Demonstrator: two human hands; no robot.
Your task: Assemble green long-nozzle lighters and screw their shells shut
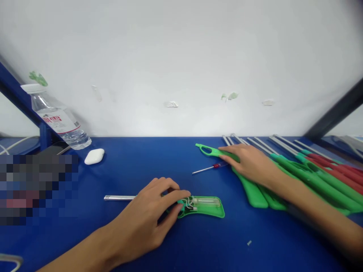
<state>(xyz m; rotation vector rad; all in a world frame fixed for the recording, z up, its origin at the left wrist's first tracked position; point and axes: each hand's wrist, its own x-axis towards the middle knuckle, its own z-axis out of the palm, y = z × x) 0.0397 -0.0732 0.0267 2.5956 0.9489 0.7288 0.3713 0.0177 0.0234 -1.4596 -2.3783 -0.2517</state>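
In the head view, my left hand (153, 211) closes its thumb and fingers around the middle of an opened green long-nosed lighter (218, 211). White wires and a clear part show in its handle shell, and its metal tube (119, 198) points left. My right hand (249, 162) grips a loose green half-shell (212, 151) with an oval hole, just above the other lighters. Below that shell lies a small screwdriver (207, 169) with a red collar; part of its clear handle is hidden by my hand.
Several green lighters (306, 177) and red lighters (337, 170) lie in a row at the right. A tiny screw (249, 243) sits near the front. At the left are a white earbud case (94, 156) and a tilted water bottle (58, 117). A white wall (181, 68) stands behind.
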